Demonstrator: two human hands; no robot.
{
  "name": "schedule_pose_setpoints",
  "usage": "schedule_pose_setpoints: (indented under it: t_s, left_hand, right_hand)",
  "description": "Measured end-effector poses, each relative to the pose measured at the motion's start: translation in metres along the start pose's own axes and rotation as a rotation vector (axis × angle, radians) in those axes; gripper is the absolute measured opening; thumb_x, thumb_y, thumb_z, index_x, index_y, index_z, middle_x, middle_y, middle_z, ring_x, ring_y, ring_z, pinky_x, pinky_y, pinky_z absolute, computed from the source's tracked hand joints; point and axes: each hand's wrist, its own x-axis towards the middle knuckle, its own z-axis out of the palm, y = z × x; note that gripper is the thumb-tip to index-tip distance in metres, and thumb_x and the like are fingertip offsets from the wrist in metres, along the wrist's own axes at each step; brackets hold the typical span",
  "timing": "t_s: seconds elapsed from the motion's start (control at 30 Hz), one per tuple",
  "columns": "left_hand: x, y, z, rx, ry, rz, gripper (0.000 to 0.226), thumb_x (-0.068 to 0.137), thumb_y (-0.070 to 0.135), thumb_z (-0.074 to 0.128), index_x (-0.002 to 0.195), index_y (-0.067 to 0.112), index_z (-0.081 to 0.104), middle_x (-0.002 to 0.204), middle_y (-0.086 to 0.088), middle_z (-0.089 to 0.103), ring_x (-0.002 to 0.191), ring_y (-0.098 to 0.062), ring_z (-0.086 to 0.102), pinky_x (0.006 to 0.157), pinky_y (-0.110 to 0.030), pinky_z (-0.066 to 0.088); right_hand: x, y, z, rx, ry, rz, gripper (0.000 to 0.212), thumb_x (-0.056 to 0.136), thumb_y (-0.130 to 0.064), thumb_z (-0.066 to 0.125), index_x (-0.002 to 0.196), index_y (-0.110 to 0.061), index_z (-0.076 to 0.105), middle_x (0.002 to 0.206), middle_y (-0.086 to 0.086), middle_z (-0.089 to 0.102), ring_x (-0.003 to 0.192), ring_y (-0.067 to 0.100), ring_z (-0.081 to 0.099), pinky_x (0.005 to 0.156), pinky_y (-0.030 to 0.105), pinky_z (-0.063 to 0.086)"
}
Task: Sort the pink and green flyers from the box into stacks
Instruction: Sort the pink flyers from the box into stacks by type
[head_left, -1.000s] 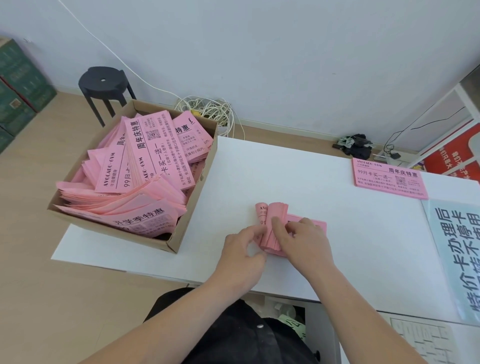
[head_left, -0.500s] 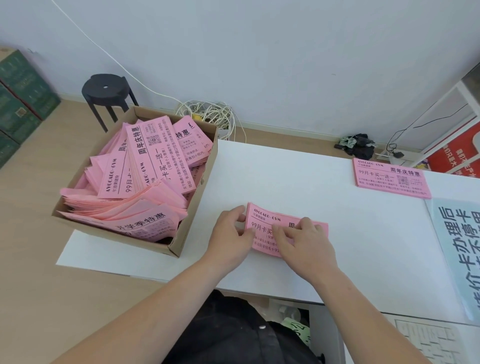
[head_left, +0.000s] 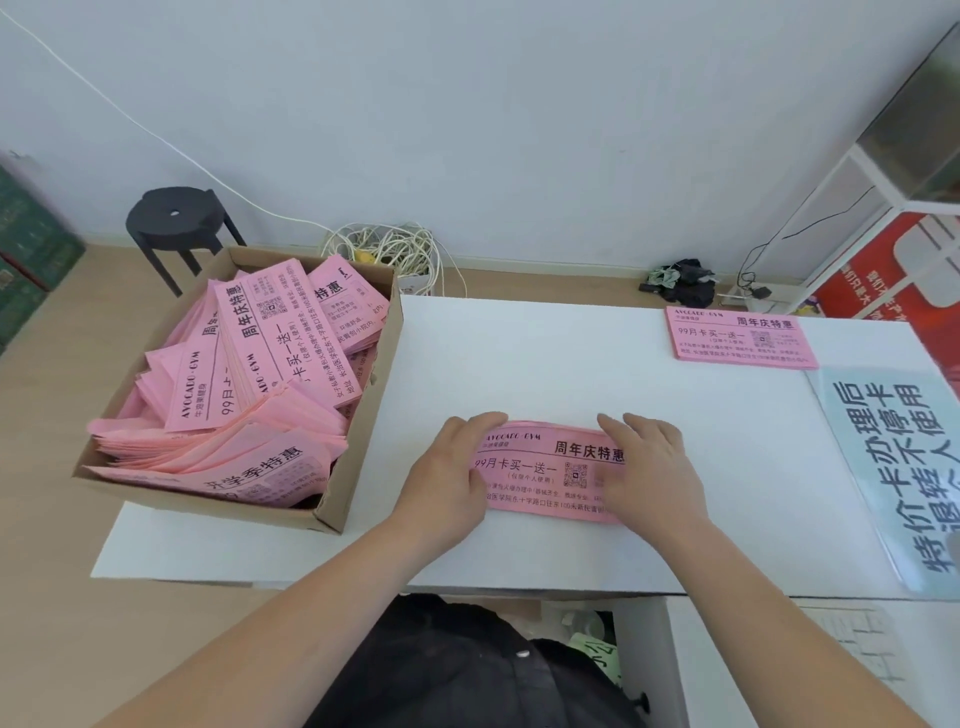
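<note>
Head view looks down on a stack of pink flyers (head_left: 545, 467) lying flat and face up near the front edge of a white table (head_left: 519, 353), its long side running left to right and its printed text reading upright to the wearer. Both hands lie on it. The left hand (head_left: 447, 478) covers the left end, fingers reaching along the far edge and thumb on the printed face. The right hand (head_left: 649, 467) covers the right end, palm down. The fingers of both are nearly straight and pressed on the paper, neither hand gripping anything. To the left a cardboard box (head_left: 356, 457) sits on the table's left end, heaped with loose pink flyers (head_left: 260, 364) lying at mixed angles. Well apart, at the far right of the table, is a second neat pink stack (head_left: 743, 338), and just beside it a pale blue sign (head_left: 893, 467) with large dark characters. On the floor beyond are a black stool (head_left: 174, 218) behind the box, a coil of white cable (head_left: 395, 249) against the wall, green cartons (head_left: 31, 249) at the left edge, a dark bundle (head_left: 685, 280), and a white rack (head_left: 857, 208) with a red poster (head_left: 893, 275) at the right.
</note>
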Motion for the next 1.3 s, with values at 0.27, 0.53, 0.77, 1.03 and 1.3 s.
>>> schedule_pose_setpoints:
  t_s: [0.27, 0.53, 0.77, 1.03, 1.3]
  left_hand:
    - [-0.009, -0.007, -0.004, 0.023, 0.058, 0.113, 0.078, 0.093, -0.001, 0.052, 0.144, 0.053, 0.028, 0.122, 0.016, 0.049, 0.108, -0.003, 0.054, 0.089, -0.019, 0.05]
    - [-0.005, -0.008, -0.013, -0.006, 0.149, 0.212, 0.048, 0.086, -0.006, 0.058, 0.119, 0.029, 0.059, 0.108, 0.017, 0.051, 0.097, -0.005, 0.057, 0.082, -0.03, 0.053]
    - [-0.013, -0.009, -0.011, 0.1, 0.124, 0.273, 0.05, 0.091, 0.008, 0.064, 0.136, 0.026, 0.053, 0.129, 0.012, 0.051, 0.11, -0.007, 0.055, 0.091, -0.03, 0.053]
    - [-0.008, -0.011, -0.006, 0.356, 0.104, 0.401, 0.071, 0.087, -0.006, 0.058, 0.148, 0.024, 0.04, 0.126, -0.002, 0.052, 0.095, -0.026, 0.057, 0.074, -0.043, 0.055]
    - [-0.02, -0.014, -0.013, 0.161, 0.227, 0.257, 0.059, 0.094, 0.001, 0.059, 0.147, 0.022, 0.045, 0.13, 0.003, 0.051, 0.108, -0.015, 0.055, 0.087, -0.028, 0.05]
  right_hand:
    - [-0.004, 0.001, -0.015, 0.229, -0.034, -0.017, 0.041, 0.081, -0.001, 0.058, 0.108, -0.031, 0.063, 0.113, -0.007, 0.038, 0.108, 0.019, 0.048, 0.079, 0.033, 0.049]
    - [-0.021, -0.01, -0.038, 0.209, 0.11, -0.131, 0.036, 0.088, -0.001, 0.05, 0.101, -0.035, 0.052, 0.096, -0.016, 0.063, 0.087, 0.013, 0.059, 0.071, 0.038, 0.053]
    - [-0.024, -0.002, 0.001, 0.183, 0.332, -0.251, 0.05, 0.091, 0.002, 0.056, 0.129, -0.03, 0.061, 0.114, -0.011, 0.06, 0.108, 0.017, 0.053, 0.075, 0.036, 0.053]
    - [-0.022, 0.008, 0.023, 0.347, 0.427, -0.218, 0.052, 0.095, 0.005, 0.055, 0.137, -0.025, 0.062, 0.14, 0.004, 0.049, 0.12, 0.02, 0.054, 0.089, 0.035, 0.052]
    - [-0.022, 0.007, 0.026, 0.652, 0.373, -0.052, 0.052, 0.096, 0.007, 0.048, 0.134, -0.028, 0.059, 0.12, -0.006, 0.062, 0.11, 0.005, 0.057, 0.101, 0.036, 0.05]
